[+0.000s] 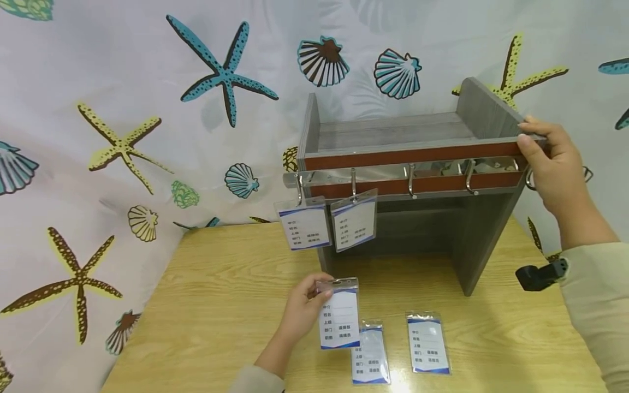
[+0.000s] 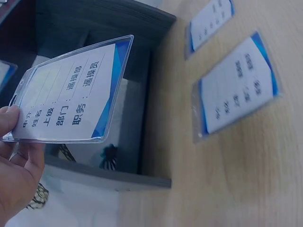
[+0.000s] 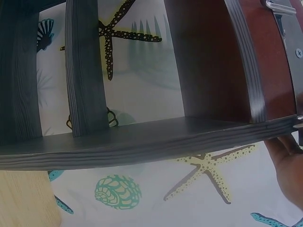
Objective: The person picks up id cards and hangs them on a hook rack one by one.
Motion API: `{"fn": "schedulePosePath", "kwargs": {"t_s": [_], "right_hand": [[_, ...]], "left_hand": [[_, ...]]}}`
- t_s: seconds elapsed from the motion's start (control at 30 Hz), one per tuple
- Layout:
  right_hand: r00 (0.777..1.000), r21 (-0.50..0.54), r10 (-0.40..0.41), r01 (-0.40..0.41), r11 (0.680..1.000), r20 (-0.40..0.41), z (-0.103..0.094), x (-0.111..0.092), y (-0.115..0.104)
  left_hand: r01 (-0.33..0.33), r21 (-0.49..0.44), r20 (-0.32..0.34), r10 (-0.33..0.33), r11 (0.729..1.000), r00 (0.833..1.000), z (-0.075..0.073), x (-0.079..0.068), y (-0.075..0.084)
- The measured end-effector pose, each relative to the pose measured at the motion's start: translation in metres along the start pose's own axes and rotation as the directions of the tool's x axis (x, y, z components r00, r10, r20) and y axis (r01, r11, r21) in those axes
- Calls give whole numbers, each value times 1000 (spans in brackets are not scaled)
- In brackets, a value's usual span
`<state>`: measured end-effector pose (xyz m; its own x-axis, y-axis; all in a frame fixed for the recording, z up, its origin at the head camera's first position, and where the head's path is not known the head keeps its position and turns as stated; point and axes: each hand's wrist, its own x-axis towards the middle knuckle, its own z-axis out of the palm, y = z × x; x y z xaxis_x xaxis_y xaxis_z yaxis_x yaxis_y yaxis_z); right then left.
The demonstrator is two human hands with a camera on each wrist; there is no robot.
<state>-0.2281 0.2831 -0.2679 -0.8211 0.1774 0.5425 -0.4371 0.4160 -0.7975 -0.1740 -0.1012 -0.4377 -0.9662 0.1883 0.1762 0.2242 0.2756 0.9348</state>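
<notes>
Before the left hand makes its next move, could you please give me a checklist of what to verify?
1. Left hand grips the held badge near a top corner: ok.
2. Slot in that badge left uncovered: ok.
3. Right hand holds the shelf unit at its corner: ok.
4. Third hook from the left bears no badge: ok.
5. Table clear: not ok; two loose badges lie on it.
6. Shelf unit fixed in place: cannot tell.

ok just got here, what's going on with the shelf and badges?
A person's left hand holds a badge by its top edge, raised above the table. The right hand grips the front right corner of the shelf. Two badges hang from the two leftmost hooks; two more badges lie on the table.
</notes>
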Motion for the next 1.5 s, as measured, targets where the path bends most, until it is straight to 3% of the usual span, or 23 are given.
{"fn": "schedulePosePath", "kwargs": {"t_s": [0.23,0.43,0.53,0.77,1.17,1.5], "right_hand": [[1000,1,-10,10,1000,12,3,1,0],[1000,21,-11,11,1000,13,3,3,-1],[1000,21,1,-1,1000,3,3,3,-2],[1000,18,30,-29,999,-3,1,2,-2],[999,-28,38,-39,999,-33,-3,5,-6],[999,-25,46,-47,999,-15,-2,4,-5]], "left_hand": [[-8,-10,15,8,1000,1000,6,0,44],[-70,-14,40,71,997,997,10,2,77],[-119,-39,56,121,992,991,13,5,84],[-209,-79,90,216,975,972,24,23,82],[-320,-91,119,329,943,937,42,51,123],[-376,-99,109,386,921,916,54,65,136]]}}
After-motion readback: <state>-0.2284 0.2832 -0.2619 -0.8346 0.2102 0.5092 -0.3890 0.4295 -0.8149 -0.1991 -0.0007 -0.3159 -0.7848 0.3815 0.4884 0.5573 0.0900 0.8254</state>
